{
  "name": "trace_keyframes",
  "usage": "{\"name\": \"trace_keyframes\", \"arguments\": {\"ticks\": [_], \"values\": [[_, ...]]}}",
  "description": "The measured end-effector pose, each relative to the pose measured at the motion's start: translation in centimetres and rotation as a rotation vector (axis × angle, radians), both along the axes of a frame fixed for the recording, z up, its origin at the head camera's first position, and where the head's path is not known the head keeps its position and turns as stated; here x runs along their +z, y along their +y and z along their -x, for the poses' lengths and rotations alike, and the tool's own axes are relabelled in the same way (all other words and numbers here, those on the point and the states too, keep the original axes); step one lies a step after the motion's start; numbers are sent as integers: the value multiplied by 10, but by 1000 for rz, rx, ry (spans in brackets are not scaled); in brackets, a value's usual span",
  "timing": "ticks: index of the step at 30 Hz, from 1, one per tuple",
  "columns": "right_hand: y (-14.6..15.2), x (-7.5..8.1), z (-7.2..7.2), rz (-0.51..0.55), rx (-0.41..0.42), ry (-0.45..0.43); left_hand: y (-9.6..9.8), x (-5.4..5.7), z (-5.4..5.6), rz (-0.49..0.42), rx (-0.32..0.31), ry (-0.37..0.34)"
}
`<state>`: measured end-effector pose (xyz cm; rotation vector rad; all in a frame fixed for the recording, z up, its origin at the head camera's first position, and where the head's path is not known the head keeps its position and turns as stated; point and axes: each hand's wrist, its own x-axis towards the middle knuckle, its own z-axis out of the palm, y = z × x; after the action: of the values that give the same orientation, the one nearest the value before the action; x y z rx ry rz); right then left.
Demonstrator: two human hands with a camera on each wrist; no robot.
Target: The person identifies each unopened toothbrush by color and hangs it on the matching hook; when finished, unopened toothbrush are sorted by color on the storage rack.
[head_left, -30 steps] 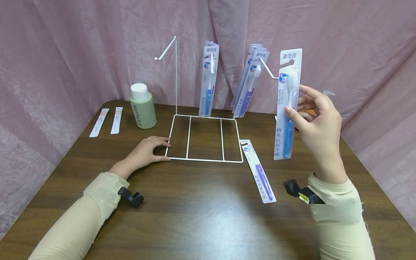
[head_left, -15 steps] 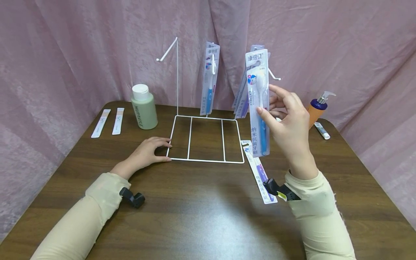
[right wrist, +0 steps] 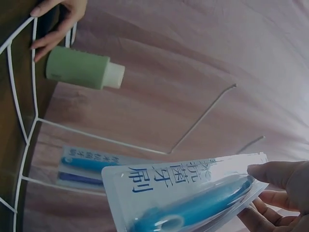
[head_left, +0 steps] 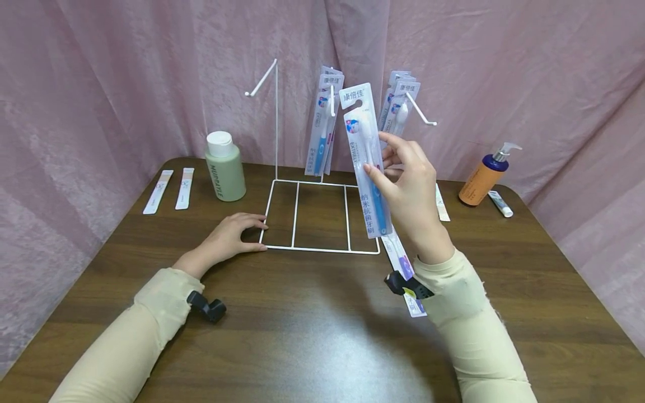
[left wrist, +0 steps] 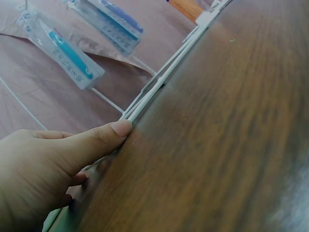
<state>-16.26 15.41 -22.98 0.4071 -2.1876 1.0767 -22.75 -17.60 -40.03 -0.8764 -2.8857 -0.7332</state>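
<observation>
My right hand point(head_left: 410, 184) pinches a blue toothbrush in a blister pack point(head_left: 367, 162) between thumb and fingers. The pack hangs in the air, slightly tilted, in front of the white wire rack point(head_left: 322, 249); its lower end fills much of the right wrist view. On the rack's left front corner rests my left hand point(head_left: 224, 238), thumb and fingertips touching the wire. Packed blue toothbrushes point(head_left: 318, 131) hang on the middle hook. More packed toothbrushes point(head_left: 405, 89) hang on the right hook point(head_left: 420, 109), partly hidden by my right hand. The left hook point(head_left: 261, 78) is bare.
A packed purple toothbrush point(head_left: 397, 254) lies on the table under my right wrist. A green bottle point(head_left: 225, 168) and two slim sachets point(head_left: 184, 189) stand and lie at left. At right are an orange pump bottle point(head_left: 482, 180), a small tube point(head_left: 500, 204) and another sachet point(head_left: 442, 203).
My right hand has carried the blue toothbrush pack leftward, from right of the rack to its front between the middle and right hooks. The pack now leans. My left hand keeps its place.
</observation>
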Motion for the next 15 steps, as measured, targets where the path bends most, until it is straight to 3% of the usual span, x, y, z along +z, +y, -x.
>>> {"name": "trace_keyframes", "arguments": {"ticks": [15], "values": [[-15, -6, 7, -56, 3, -6, 0, 0, 1, 0, -1, 12]]}}
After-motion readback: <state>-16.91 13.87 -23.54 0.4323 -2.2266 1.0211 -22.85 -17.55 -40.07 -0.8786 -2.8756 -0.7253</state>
